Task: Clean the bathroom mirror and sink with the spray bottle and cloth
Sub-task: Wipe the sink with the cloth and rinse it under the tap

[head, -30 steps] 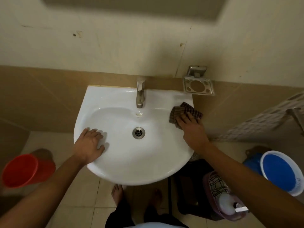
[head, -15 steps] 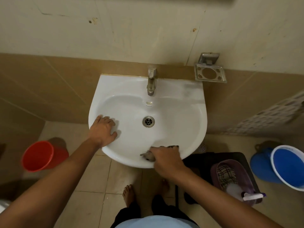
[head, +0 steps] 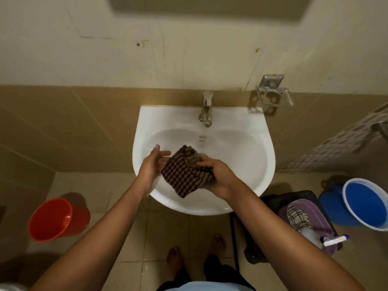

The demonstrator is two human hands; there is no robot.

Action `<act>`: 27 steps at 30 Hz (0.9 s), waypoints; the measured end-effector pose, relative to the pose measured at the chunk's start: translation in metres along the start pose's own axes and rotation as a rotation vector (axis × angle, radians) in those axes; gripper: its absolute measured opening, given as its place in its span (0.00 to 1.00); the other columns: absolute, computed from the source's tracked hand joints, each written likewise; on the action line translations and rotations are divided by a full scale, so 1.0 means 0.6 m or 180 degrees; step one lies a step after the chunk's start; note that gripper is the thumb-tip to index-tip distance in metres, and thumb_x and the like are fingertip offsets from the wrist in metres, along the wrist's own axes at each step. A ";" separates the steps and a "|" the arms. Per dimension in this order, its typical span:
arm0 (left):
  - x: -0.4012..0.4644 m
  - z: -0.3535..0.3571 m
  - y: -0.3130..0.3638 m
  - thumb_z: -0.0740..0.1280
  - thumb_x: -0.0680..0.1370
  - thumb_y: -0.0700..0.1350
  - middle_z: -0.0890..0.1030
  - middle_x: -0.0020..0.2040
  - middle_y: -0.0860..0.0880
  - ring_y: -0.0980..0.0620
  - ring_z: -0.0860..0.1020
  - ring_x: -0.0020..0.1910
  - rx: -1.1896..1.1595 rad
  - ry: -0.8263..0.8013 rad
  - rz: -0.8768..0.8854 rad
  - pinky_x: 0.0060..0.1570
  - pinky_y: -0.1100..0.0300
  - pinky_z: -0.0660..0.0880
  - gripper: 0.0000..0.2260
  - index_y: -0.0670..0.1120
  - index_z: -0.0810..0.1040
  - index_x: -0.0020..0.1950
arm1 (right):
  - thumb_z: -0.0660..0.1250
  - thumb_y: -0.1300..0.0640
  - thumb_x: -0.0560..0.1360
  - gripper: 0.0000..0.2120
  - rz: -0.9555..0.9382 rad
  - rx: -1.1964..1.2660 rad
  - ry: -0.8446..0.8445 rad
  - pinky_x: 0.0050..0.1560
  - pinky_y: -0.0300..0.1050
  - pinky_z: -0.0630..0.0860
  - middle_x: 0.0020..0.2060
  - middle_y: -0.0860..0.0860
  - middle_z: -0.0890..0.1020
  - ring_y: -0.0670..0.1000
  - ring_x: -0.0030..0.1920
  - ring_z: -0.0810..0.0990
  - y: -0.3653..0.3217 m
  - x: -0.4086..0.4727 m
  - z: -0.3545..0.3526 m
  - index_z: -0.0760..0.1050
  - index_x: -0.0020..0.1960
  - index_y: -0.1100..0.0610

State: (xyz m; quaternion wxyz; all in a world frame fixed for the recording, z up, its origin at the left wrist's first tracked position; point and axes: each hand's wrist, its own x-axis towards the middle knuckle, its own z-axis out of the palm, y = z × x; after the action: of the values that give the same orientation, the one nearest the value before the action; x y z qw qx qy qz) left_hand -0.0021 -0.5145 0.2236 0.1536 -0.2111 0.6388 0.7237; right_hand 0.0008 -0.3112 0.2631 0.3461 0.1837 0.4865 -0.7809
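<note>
1. Since half a second back: the left hand (head: 151,164) has come off the sink (head: 247,164) rim, and the right hand (head: 218,177) has lifted the cloth (head: 182,175) off the front lip; both now meet over the basin, on the near side of the drain.
2. Right-hand fingers are clenched on the cloth's right edge; left-hand fingers are spread and loose, palm beside the cloth's left edge, contact unclear.
3. Cloth hangs partly unfolded above the basin, near side of the drain, below the tap (head: 206,110).
4. Risk: with only one hand gripping, the drooping corner could slip and drop into the basin or onto the floor in front of the sink.
5. Risk: refolding the cloth so close to the tap may knock it.
6. Spray bottle (head: 315,236) lies in a basket right of the sink, low; reaching blind could tip it.
</note>
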 end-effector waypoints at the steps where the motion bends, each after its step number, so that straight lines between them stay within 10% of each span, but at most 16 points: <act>1: -0.010 0.000 0.006 0.53 0.82 0.63 0.82 0.58 0.40 0.42 0.80 0.58 -0.0327 -0.0186 -0.0093 0.58 0.49 0.75 0.30 0.39 0.78 0.63 | 0.58 0.63 0.78 0.16 -0.0077 0.0177 -0.0089 0.56 0.58 0.78 0.56 0.60 0.82 0.60 0.55 0.81 -0.005 -0.005 0.005 0.78 0.63 0.60; 9: -0.073 0.041 0.002 0.62 0.81 0.51 0.79 0.65 0.39 0.37 0.78 0.64 -0.1219 -0.1083 -0.0335 0.63 0.38 0.74 0.20 0.43 0.75 0.70 | 0.69 0.52 0.76 0.21 -0.0545 0.0370 -0.0325 0.54 0.53 0.79 0.58 0.59 0.82 0.58 0.57 0.82 0.008 -0.027 0.026 0.75 0.65 0.63; 23: -0.081 0.123 0.031 0.65 0.79 0.35 0.86 0.52 0.50 0.49 0.84 0.53 0.0349 -0.0640 0.0200 0.46 0.56 0.81 0.12 0.50 0.80 0.57 | 0.70 0.55 0.77 0.06 -0.1227 -0.2072 0.1761 0.48 0.43 0.79 0.47 0.48 0.83 0.50 0.50 0.81 0.027 -0.051 -0.052 0.77 0.52 0.54; 27: -0.103 0.217 0.019 0.63 0.82 0.46 0.83 0.54 0.52 0.52 0.82 0.55 0.0759 -0.0558 0.0376 0.54 0.56 0.79 0.06 0.56 0.78 0.55 | 0.68 0.53 0.77 0.06 -0.1670 -0.3057 0.2613 0.35 0.32 0.66 0.45 0.44 0.79 0.46 0.44 0.77 0.020 -0.093 -0.083 0.76 0.54 0.50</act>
State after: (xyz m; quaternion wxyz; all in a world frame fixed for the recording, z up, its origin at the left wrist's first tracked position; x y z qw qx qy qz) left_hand 0.0313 -0.3842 0.2766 0.1899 -0.0895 0.7157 0.6662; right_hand 0.0456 -0.2499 0.2676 -0.0240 0.1670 0.8992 -0.4036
